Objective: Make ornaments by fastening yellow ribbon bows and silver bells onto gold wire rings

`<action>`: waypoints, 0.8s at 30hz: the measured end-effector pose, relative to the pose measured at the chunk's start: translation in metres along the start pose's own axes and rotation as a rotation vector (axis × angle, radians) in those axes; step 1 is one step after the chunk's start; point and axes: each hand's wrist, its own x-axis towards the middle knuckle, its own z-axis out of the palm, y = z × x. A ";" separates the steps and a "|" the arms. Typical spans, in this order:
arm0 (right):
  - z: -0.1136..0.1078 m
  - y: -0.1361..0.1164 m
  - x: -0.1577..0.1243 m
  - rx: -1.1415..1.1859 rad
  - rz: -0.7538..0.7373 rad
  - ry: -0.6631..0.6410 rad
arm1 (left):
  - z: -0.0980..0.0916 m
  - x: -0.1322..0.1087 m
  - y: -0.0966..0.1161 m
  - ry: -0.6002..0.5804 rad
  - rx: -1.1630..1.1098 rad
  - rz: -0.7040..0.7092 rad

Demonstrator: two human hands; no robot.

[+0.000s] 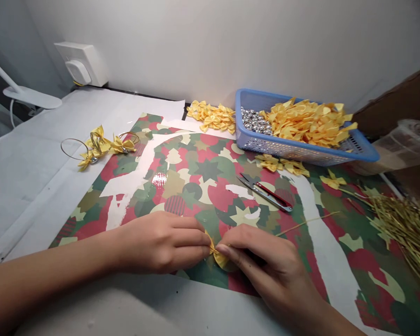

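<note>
A small yellow ribbon bow is held between both hands, low over the patterned paper. My left hand pinches its left side, and the fingers cover that part. On the other side my right hand pinches near the bow's middle with thumb and forefinger. A thin gold wire tie sticks out to the right from behind the right hand; whether it is joined to the bow is hidden. Just beyond the right hand lie thread snips with a red part.
A blue basket holds yellow bows and silver bells. More bows lie beside it. At the right is a bundle of gold ties near a clear plastic cup. Bows with bells and wire loops lie at left.
</note>
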 end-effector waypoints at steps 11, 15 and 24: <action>-0.001 0.000 -0.001 -0.011 0.011 -0.005 | 0.000 0.001 0.000 0.017 -0.007 0.000; -0.001 0.001 -0.002 -0.028 0.008 -0.022 | 0.000 0.001 -0.001 0.017 -0.027 0.006; 0.000 0.002 -0.003 -0.041 -0.027 -0.045 | -0.001 0.002 0.001 0.016 0.030 -0.004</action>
